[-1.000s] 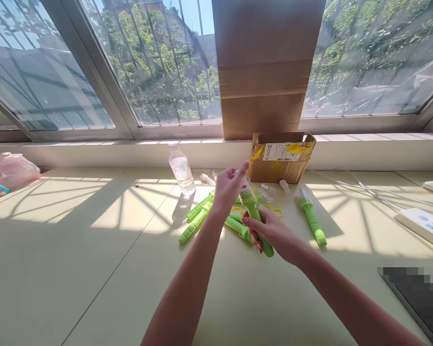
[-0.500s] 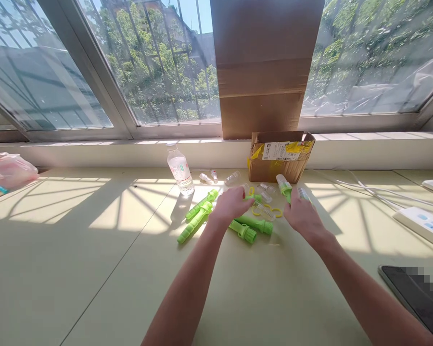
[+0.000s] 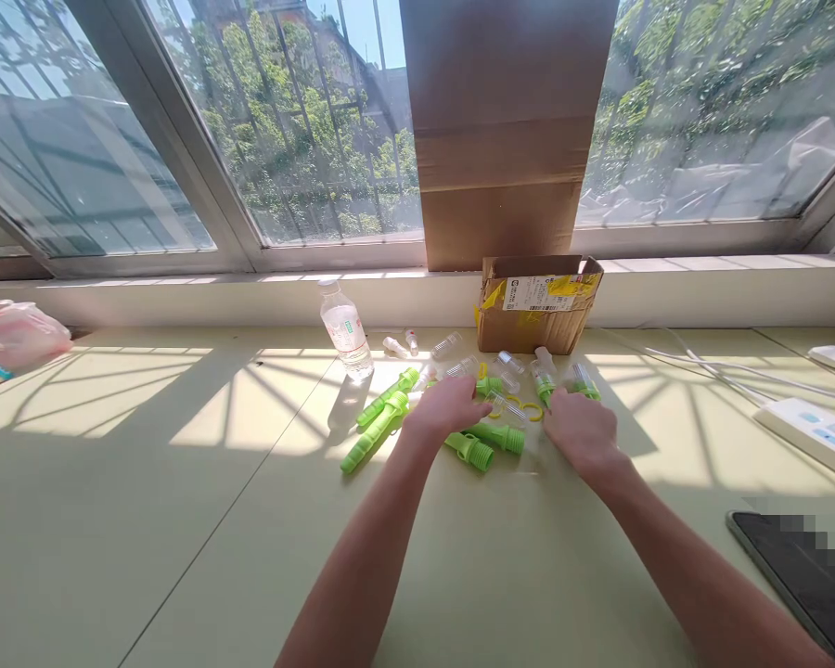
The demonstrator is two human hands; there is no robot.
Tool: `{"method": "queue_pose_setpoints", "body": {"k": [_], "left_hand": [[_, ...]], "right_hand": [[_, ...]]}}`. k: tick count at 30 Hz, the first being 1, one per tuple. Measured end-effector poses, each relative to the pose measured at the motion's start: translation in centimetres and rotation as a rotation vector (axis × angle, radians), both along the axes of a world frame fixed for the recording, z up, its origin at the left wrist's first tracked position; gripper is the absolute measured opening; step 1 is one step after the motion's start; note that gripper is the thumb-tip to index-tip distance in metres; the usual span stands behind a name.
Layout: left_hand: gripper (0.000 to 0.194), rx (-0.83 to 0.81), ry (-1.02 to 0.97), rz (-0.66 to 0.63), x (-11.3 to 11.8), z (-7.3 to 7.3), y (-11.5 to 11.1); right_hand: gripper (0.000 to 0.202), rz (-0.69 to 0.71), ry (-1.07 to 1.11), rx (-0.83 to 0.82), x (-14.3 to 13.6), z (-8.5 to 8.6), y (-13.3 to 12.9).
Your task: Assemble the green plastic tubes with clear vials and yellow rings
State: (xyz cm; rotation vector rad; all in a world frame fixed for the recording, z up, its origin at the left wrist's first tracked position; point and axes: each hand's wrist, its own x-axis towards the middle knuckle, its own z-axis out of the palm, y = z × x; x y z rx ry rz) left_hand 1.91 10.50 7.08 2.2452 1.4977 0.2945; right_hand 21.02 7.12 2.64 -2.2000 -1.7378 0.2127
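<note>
My left hand point(image 3: 445, 406) is closed over the pile, with the threaded end of a green plastic tube point(image 3: 489, 385) showing beyond its fingers; most of that tube is hidden. My right hand point(image 3: 581, 431) grips a green tube with a clear cap point(image 3: 544, 378), low over the table in front of the carton. Beside it lies another capped green tube point(image 3: 584, 380), partly behind the hand. Loose green tubes point(image 3: 374, 431) lie left of and below my left hand. Between the hands are clear plastic caps point(image 3: 507, 408) and yellow rings point(image 3: 531, 411).
A cardboard box point(image 3: 539, 306) stands by the window ledge, and a water bottle point(image 3: 346, 334) stands left of the pile. Small white-capped vials point(image 3: 396, 347) lie behind. To the right are a power strip point(image 3: 814, 431), cables and a phone point(image 3: 793, 575). A pink jug point(image 3: 20, 332) is far left.
My right hand has lowered the capped green tube towards the table, and more of the second capped tube beside it now shows. The left hand has barely shifted.
</note>
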Motion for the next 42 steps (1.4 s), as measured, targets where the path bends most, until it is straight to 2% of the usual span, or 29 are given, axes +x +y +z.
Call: {"method": "queue_pose_setpoints", "body": {"k": [2, 4, 6, 11, 14, 18, 21, 23, 27, 32, 42], "left_hand": [[0.023, 0.007, -0.017, 0.0, 0.0, 0.0, 0.0], [0.022, 0.023, -0.038, 0.005, 0.1, 0.1, -0.2], [0.021, 0.044, -0.051, 0.003, 0.1, 0.3, -0.3], [0.017, 0.092, 0.036, -0.057, 0.8, 0.3, -0.9], [0.016, 0.174, 0.112, -0.104, 1.7, -0.9, -1.4], [0.018, 0.413, 0.085, -0.109, 1.8, -3.8, -2.8], [0.022, 0.624, 0.0, -0.145, 0.3, -5.9, -4.3], [0.023, 0.657, -0.03, -0.234, -1.0, -6.7, -5.3], [0.03, 0.567, -0.048, -0.3, -2.4, -6.9, -6.3], [0.042, 0.488, 0.04, -0.358, -2.0, -6.9, -6.2], [0.028, 0.518, 0.071, -0.31, -1.8, -7.6, -6.4]], "right_hand": [[0.03, -0.067, -0.188, 0.034, -0.8, 0.9, -0.4], [0.032, -0.008, -0.246, 0.155, -1.8, 1.4, -1.0], [0.034, 0.058, -0.229, 0.253, -2.9, 1.1, -1.9], [0.033, 0.343, -0.167, 0.52, -4.7, -2.5, -3.8], [0.026, 0.382, -0.143, 0.664, -5.1, -4.1, -3.9], [0.019, 0.335, -0.1, 0.65, -5.1, -4.4, -3.6], [0.019, 0.334, -0.077, 0.593, -5.0, -4.3, -3.5], [0.02, 0.365, -0.049, 0.56, -4.9, -4.5, -3.4], [0.022, 0.377, 0.016, 0.543, -4.7, -4.8, -3.3], [0.021, 0.271, 0.009, 0.554, -4.6, -4.8, -3.2], [0.03, 0.141, 0.019, 0.509, -4.7, -4.8, -3.2]]}}
